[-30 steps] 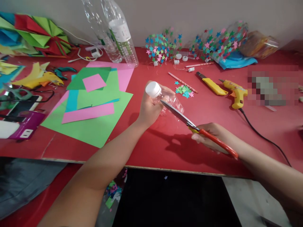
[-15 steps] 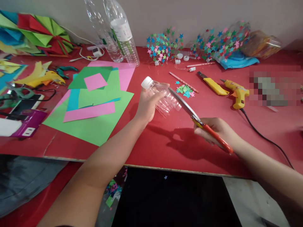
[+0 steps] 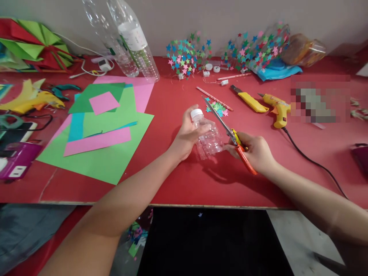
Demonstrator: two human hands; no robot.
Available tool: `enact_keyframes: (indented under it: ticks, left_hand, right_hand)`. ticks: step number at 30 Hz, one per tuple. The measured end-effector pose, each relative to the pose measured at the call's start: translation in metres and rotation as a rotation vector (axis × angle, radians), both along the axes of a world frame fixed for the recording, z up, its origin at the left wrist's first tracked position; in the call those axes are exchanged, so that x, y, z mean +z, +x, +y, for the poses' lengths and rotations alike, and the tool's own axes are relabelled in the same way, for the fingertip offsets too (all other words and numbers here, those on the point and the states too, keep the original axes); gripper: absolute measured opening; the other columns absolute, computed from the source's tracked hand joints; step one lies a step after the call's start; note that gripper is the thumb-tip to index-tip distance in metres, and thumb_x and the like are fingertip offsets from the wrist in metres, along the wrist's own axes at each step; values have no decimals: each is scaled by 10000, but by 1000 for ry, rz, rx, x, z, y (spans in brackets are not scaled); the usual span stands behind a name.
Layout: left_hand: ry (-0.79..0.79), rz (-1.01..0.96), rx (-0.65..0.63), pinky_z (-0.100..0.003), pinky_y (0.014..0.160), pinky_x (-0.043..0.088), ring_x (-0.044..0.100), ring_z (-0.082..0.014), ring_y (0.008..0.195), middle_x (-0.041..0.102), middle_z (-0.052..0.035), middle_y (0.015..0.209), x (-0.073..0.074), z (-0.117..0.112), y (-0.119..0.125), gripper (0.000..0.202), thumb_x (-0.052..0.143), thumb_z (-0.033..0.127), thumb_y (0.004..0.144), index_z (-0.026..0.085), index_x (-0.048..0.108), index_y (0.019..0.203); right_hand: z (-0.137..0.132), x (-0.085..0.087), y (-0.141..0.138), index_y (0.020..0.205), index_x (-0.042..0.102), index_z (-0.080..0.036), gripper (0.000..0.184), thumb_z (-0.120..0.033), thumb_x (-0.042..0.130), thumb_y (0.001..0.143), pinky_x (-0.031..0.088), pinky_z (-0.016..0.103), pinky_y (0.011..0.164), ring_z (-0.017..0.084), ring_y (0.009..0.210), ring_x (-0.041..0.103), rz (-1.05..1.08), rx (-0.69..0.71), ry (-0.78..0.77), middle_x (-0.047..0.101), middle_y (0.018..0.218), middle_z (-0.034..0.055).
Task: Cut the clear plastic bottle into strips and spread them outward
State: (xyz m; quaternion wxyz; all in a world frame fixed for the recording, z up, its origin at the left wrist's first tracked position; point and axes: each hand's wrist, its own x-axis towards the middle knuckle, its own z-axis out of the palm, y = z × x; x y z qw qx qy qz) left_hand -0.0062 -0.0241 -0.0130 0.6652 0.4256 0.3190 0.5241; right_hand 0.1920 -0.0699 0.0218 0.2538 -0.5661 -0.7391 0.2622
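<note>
My left hand (image 3: 189,134) grips a clear plastic bottle piece (image 3: 212,138) with a white cap, its lower end cut into strips. The cap tilts up and away from me. In my right hand (image 3: 254,149) is a pair of scissors (image 3: 227,132) with red and yellow handles. Their long blades point up and to the left, beside the bottle piece. Fingertips of the right hand are close to the cut strips; whether they touch is hard to make out. Small paper stars (image 3: 217,108) and a patterned pencil (image 3: 214,98) lie just beyond.
Coloured paper sheets (image 3: 123,161) lie to the left. At the right are a yellow box cutter (image 3: 250,100) and a yellow glue gun (image 3: 278,109) with its cord. Tall clear bottles (image 3: 138,46) and star-covered decorations (image 3: 186,55) stand along the wall. The table's front edge (image 3: 201,206) is near.
My left hand has moved right and nearer to me, with the bottle piece turned more upright. The scissors have swung to a steeper angle and shifted left. The camera view has turned slightly right.
</note>
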Motion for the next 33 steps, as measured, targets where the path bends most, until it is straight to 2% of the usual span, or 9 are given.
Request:
enact_keyframes:
  ticks: [6,10,13,17,20,23,29,33]
  left_hand:
    - [20,60,15,-455,831,569,668,-245,993,619,-38,1079,-4,0,1,691,700,301,786,390,308,1348]
    - [63,120,-25,-439,812,578,658,-262,1011,601,-60,1174,-1,-3,0,728,724,310,761,403,336,1371]
    - [50,81,-134,-432,807,582,648,-277,1045,588,-60,1178,4,-3,-5,710,732,262,732,392,386,1338]
    - [84,-10,-235,-474,887,551,612,-283,1131,587,-46,1177,8,-1,-10,581,686,282,735,370,442,1255]
    - [32,-51,-209,-473,885,548,609,-281,1130,598,-61,1151,8,-1,-9,477,652,346,779,329,439,1206]
    - [-26,-32,-160,-459,893,544,615,-278,1113,601,-74,1114,8,-3,-6,489,685,375,778,302,417,1181]
    - [-13,30,-196,-525,1022,453,556,-293,1223,574,-47,1186,9,-3,-9,508,692,284,777,319,409,1197]
    - [2,11,-206,-533,1028,445,535,-304,1254,586,-42,1202,8,-2,-10,474,663,253,793,329,422,1195]
  right_hand:
    - [-3,0,-4,596,349,-219,308,-390,580,709,235,222,469,74,500,211,4,14,92,282,503,-78]
    - [0,-5,-4,596,316,-224,262,-327,533,701,220,223,471,75,504,218,0,-27,105,268,510,-75]
    - [3,-9,-1,596,322,-222,249,-336,509,713,221,217,470,77,507,241,15,-42,114,280,509,-71]
    - [6,-12,2,599,332,-220,237,-333,507,711,226,214,474,77,511,237,3,-50,111,273,516,-72]
    - [6,-13,1,598,319,-222,255,-343,510,717,228,215,474,75,510,222,-10,-35,106,266,518,-75]
    - [5,-14,-1,608,324,-223,239,-333,508,715,228,216,474,73,498,222,-15,-5,101,271,509,-79]
    - [5,-14,1,608,382,-211,188,-340,490,693,237,225,485,81,516,259,13,-22,48,314,522,-62]
    - [6,-12,2,618,420,-200,168,-340,485,683,255,228,498,89,539,296,45,-38,13,339,548,-50]
